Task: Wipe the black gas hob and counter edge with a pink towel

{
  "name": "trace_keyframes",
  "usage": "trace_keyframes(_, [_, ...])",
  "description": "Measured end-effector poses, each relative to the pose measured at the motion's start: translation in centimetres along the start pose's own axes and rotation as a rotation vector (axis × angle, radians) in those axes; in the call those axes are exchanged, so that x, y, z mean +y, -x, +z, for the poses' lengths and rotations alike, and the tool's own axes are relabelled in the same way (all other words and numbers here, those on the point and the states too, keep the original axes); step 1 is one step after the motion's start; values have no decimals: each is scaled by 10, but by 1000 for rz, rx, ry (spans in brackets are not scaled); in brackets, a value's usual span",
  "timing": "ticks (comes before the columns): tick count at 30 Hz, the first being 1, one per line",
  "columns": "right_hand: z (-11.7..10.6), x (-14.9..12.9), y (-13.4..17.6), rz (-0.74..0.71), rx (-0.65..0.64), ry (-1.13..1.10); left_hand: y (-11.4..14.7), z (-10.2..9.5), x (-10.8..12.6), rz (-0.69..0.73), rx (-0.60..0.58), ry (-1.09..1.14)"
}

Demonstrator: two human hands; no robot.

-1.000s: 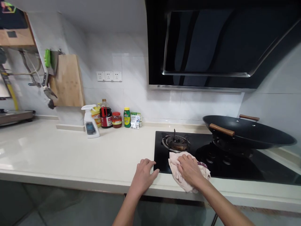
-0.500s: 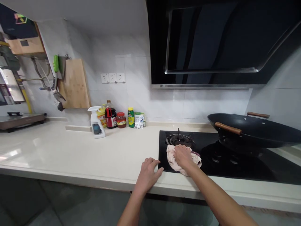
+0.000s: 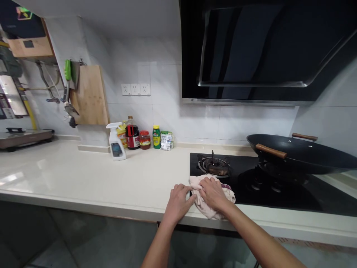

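Note:
My right hand (image 3: 212, 192) presses on a pale pink cloth (image 3: 201, 203), its fingers bent over the folds. The cloth lies across the front left corner of the black gas stove (image 3: 240, 195) and overlaps the pale countertop edge. Just left of it, my left hand (image 3: 179, 203) rests on the counter with thumb and fingers apart, holding nothing. Its fingertips are at the stove's left edge, close to the cloth. Behind the cloth is the left burner (image 3: 214, 166) with its metal pan support.
A large black wok (image 3: 301, 152) with wooden handles sits on the stove's right side. Beneath the range hood (image 3: 251, 56), a white spray bottle (image 3: 116, 143), a sauce bottle (image 3: 132, 134), a red-lidded jar (image 3: 145, 140) and a green bottle (image 3: 156, 137) line the wall.
My right hand has drawn the cloth left and toward me, so it covers the stove's front corner and hangs over the counter more. My left hand stays nearly in place.

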State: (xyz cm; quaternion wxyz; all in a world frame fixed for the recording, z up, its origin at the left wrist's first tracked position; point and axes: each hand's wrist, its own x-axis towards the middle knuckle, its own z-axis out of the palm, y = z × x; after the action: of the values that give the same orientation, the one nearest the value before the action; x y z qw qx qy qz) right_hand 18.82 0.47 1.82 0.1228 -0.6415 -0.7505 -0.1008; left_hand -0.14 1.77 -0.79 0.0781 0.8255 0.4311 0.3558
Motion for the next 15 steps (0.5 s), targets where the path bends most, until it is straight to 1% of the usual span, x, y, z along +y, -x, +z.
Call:
trace_keyframes(4, [5,-5,-17,-50,-5,-17,1,1,-1,-3,10,19])
trace_keyframes(9, [14,0,-50,-19,10,-19,1,0,-1,-7,4,28])
trace_keyframes(15, [24,2,-82,40,12,-18,3,-4,3,-33,-40,46])
